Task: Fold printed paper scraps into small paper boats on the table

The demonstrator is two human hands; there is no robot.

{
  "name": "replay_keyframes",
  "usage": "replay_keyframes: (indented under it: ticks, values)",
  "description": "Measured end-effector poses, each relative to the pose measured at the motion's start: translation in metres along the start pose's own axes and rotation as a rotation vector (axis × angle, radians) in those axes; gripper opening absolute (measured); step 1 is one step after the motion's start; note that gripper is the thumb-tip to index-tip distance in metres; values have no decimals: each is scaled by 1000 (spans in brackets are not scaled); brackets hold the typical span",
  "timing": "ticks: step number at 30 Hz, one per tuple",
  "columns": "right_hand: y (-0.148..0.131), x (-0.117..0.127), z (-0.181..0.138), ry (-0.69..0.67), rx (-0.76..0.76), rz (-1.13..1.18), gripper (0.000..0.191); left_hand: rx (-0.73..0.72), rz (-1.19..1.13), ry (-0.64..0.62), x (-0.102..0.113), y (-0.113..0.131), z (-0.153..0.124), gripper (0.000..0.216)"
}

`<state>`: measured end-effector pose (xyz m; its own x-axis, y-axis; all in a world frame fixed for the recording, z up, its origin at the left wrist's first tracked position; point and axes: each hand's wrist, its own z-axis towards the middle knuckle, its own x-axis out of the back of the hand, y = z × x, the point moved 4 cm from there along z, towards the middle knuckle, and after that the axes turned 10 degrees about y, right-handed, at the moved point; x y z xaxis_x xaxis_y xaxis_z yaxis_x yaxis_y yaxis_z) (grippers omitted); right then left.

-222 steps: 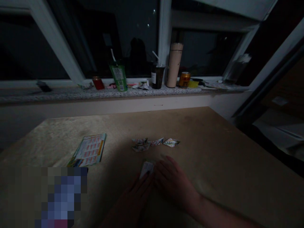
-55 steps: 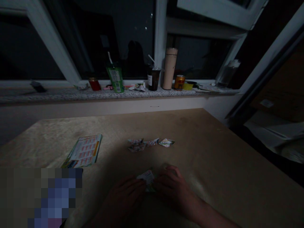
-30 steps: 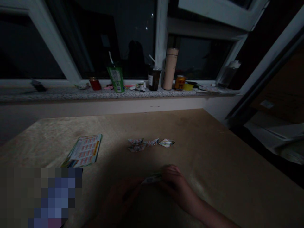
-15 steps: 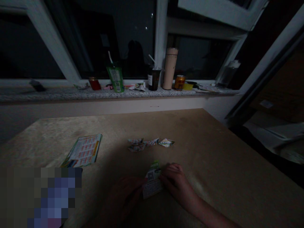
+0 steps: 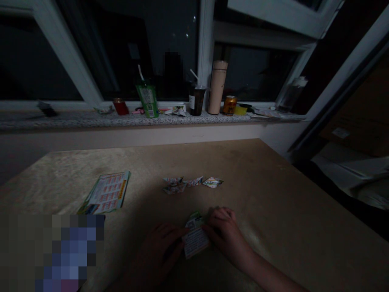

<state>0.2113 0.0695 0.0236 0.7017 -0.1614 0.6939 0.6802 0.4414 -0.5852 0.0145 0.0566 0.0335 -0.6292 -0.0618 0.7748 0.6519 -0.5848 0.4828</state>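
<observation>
Between my two hands is a small folded sheet of printed paper, white with lines of text and a green upper end. My left hand, deep in shadow, pinches its left edge with thumb and forefinger. At the right edge, the fingers of my right hand are curled, with thumb and forefinger on the paper. Beyond the hands, several small folded paper boats sit in a cluster on the tabletop; the rightmost lies a little apart and looks diamond-shaped.
A stack of printed leaflets lies on the wooden table at left. On the granite sill stand a green drink pouch, a dark cup, a pink flask and a gold can. A pixelated patch covers the lower left.
The folded paper has tilted and moved slightly toward me; its green end looks shorter and lower. Both hands keep their places at its edges, with small finger shifts.
</observation>
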Motion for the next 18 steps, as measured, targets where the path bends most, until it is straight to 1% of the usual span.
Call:
replay_keyframes:
  ticks: [6,13,18]
  values:
    - [0,0,0,18,20,-16,22,6,20,-20,-2,-1,-1,32]
    - [1,-1,-1,23,14,-30,16,24,59,-44,-3,-2,-3,32]
    - [0,-2,-1,13,5,-57,17,2,80,-23,-5,-2,-4,33]
